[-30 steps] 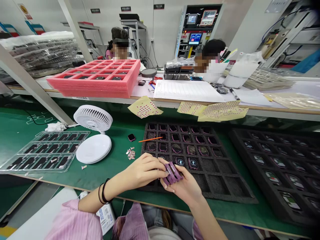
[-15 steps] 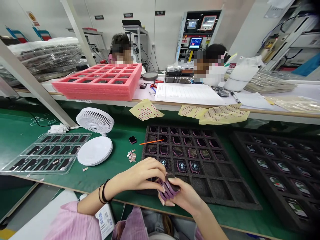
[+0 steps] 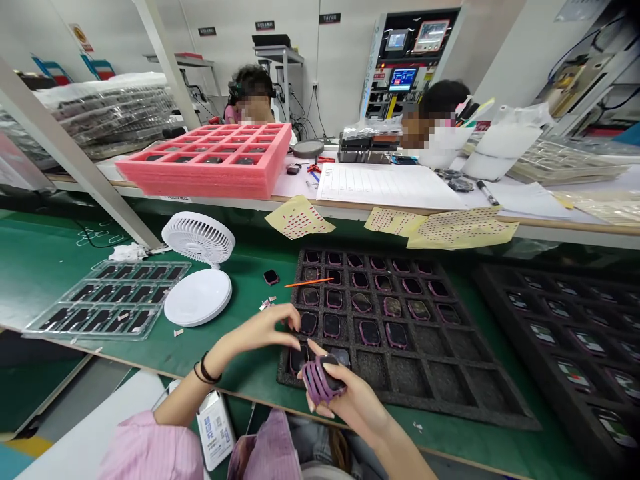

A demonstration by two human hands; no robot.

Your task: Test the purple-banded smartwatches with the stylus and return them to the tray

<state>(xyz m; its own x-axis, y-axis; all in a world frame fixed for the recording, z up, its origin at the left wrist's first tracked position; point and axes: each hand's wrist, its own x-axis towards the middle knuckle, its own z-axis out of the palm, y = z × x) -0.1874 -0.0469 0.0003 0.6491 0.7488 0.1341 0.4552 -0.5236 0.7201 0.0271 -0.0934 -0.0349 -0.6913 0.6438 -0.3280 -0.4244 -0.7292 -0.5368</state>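
A stack of several purple watch cases (image 3: 320,381) is gripped in my right hand (image 3: 353,393), low over the front of a black foam tray (image 3: 440,375). Just to its left, my left hand (image 3: 273,328) hovers over the tray's left edge, thumb and fingers apart, with nothing seen between them. Under its fingertips, a dark-screened watch (image 3: 299,359) lies in a front-left compartment. More purple-rimmed watches fill the tray's back and left compartments. An orange stick (image 3: 309,283) lies across the tray's left edge. One watch (image 3: 271,277) rests on the green mat beside it.
A white fan (image 3: 199,297) and a clear tray of black parts (image 3: 107,300) stand at left. Another black foam tray (image 3: 505,320) is at right. The shelf ahead holds pink foam (image 3: 200,180) and a paper sheet (image 3: 380,183). Two people sit beyond it.
My left hand has come off the stack of cases and moved left, its fingers spreading. The lit screens in the tray are now dark. The view has shifted slightly.
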